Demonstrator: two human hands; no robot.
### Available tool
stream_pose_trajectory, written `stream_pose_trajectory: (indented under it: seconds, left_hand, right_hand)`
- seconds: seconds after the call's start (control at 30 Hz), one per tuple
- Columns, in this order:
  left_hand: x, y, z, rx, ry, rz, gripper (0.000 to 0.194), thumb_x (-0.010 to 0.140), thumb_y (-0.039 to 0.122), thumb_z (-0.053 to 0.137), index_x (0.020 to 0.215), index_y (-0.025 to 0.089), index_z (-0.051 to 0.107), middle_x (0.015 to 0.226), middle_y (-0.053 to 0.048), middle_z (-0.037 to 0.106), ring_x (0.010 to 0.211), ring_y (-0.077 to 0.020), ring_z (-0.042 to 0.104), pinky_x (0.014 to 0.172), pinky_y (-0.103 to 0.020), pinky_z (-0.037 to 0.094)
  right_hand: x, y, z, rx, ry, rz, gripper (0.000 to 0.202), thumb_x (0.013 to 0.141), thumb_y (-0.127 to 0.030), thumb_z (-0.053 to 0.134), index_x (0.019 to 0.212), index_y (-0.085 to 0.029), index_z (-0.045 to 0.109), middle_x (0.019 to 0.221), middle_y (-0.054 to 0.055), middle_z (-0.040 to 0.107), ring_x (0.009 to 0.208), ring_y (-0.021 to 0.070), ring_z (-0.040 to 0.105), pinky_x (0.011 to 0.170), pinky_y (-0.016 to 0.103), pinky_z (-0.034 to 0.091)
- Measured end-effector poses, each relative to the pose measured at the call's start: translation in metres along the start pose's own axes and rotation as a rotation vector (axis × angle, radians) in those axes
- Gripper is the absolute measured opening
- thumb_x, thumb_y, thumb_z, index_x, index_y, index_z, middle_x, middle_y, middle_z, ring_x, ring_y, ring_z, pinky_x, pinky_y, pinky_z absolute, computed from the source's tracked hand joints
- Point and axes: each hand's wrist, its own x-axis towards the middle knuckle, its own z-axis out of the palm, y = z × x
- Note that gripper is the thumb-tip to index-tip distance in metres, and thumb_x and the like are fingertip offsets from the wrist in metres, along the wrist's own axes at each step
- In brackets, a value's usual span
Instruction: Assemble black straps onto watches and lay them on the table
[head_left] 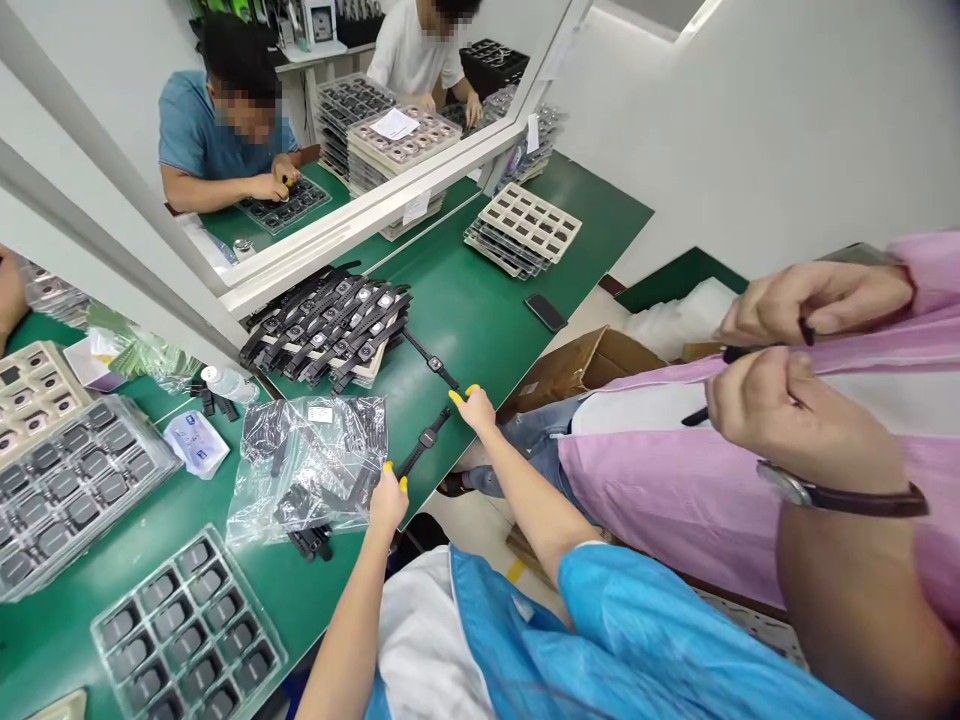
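Observation:
My left hand (388, 498), with yellow finger covers on its fingertips, pinches the strap end of a black smartwatch (427, 438) above the green table. My right hand (477, 410), also wearing yellow finger covers, is closed at the strap end of another black smartwatch (436, 365). That watch points away from me toward a large pile of black smartwatches (330, 325). Beside my left hand lies a clear plastic bag (300, 450) with black straps in it. Some loose black straps (311, 540) stick out under the bag's near edge.
Trays with dark square pieces (187, 630) stand at the left. A small bottle (229, 383) is by the window post. Farther right are stacked cream trays (529, 222) and a phone (545, 312). A person in pink (675, 470) stands close on my right; two people sit behind the window frame.

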Motion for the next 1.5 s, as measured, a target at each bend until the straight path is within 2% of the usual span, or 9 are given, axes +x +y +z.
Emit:
stream_pose_trajectory:
  seconds: [0.2,0.33,0.57,0.77,0.9,1.07,1.2,1.33,1.5]
  left_hand:
    - [-0.053,-0.043,0.011,-0.206,0.180,0.192,0.048,0.100,0.028,0.045,0.146,0.013,0.046,0.136,-0.022,0.059,0.113,-0.0288,0.068,0.101,-0.043,0.051]
    - [-0.097,-0.096,0.016,-0.333,0.210,0.100,0.047,0.093,0.039,0.054,0.135,0.019,0.056,0.106,-0.010,0.067,0.091,-0.0253,0.069,0.091,-0.042,0.055]
    - [-0.154,-0.153,0.007,-0.574,0.389,-0.152,0.065,0.086,0.069,0.057,0.126,0.019,0.059,0.121,-0.013,0.069,0.094,-0.0262,0.071,0.093,-0.045,0.056]
    - [-0.162,-0.110,-0.024,-0.731,0.396,-0.119,0.076,0.081,0.080,0.060,0.127,0.019,0.060,0.129,-0.016,0.068,0.101,-0.0281,0.073,0.094,-0.045,0.057]
    - [-0.162,-0.045,-0.050,-0.617,0.392,0.151,0.061,0.094,0.059,0.061,0.142,0.022,0.052,0.148,-0.017,0.056,0.134,-0.0318,0.058,0.111,-0.050,0.048]
    - [-0.158,0.015,-0.061,-0.427,0.464,0.420,0.086,0.091,0.036,0.068,0.161,0.019,0.022,0.167,-0.021,0.030,0.155,-0.0342,0.031,0.126,-0.053,0.029]
    - [-0.165,0.008,-0.052,-0.496,0.419,0.306,0.069,0.089,0.031,0.060,0.150,0.014,0.035,0.136,-0.022,0.061,0.125,-0.0355,0.061,0.108,-0.053,0.048]
    - [-0.189,-0.011,-0.051,-0.685,0.381,0.268,0.059,0.090,0.039,0.061,0.141,0.017,0.042,0.130,-0.017,0.063,0.126,-0.0334,0.059,0.108,-0.050,0.048]
    - [-0.216,-0.016,-0.061,-0.872,0.379,0.275,0.048,0.093,0.049,0.065,0.131,0.023,0.050,0.123,-0.011,0.066,0.116,-0.0257,0.064,0.091,-0.036,0.055]
  right_hand:
    - [0.040,-0.017,-0.007,-0.119,0.007,-0.105,0.039,0.098,-0.028,0.062,0.133,-0.012,0.058,0.139,0.018,0.053,0.126,0.0258,0.051,0.097,0.030,0.041]
    - [0.050,-0.036,-0.009,-0.160,-0.034,-0.141,0.028,0.093,-0.019,0.067,0.120,-0.011,0.064,0.124,0.018,0.061,0.116,0.0268,0.054,0.097,0.034,0.042]
    - [0.039,-0.064,-0.050,-0.089,0.052,-0.307,0.018,0.097,-0.022,0.059,0.112,-0.014,0.064,0.135,0.021,0.055,0.128,0.0294,0.048,0.105,0.039,0.041]
    - [-0.032,-0.095,-0.089,0.549,0.140,-0.554,0.018,0.100,-0.034,0.052,0.111,-0.020,0.053,0.129,0.017,0.066,0.124,0.0249,0.059,0.107,0.040,0.044]
    - [-0.140,-0.107,-0.091,1.036,-0.174,-0.610,0.037,0.094,-0.056,0.063,0.098,-0.026,0.042,0.079,0.002,0.071,0.086,0.0211,0.069,0.093,0.041,0.052]
    - [-0.277,-0.117,-0.068,1.309,-0.569,-0.503,0.042,0.093,-0.059,0.067,0.087,-0.027,0.042,0.063,-0.008,0.053,0.064,0.0149,0.057,0.082,0.037,0.054]
    - [-0.329,-0.125,-0.058,1.460,-0.842,-0.380,0.045,0.088,-0.063,0.071,0.083,-0.026,0.046,0.068,-0.005,0.047,0.065,0.0155,0.051,0.081,0.038,0.054]
    - [-0.340,-0.127,-0.064,1.477,-1.120,-0.357,0.050,0.089,-0.074,0.059,0.081,-0.025,0.056,0.075,0.003,0.053,0.081,0.0230,0.058,0.081,0.042,0.054]
    - [-0.339,-0.120,-0.059,1.304,-1.088,-0.505,0.042,0.083,-0.062,0.078,0.085,-0.022,0.064,0.083,0.004,0.065,0.079,0.0200,0.061,0.076,0.035,0.054]
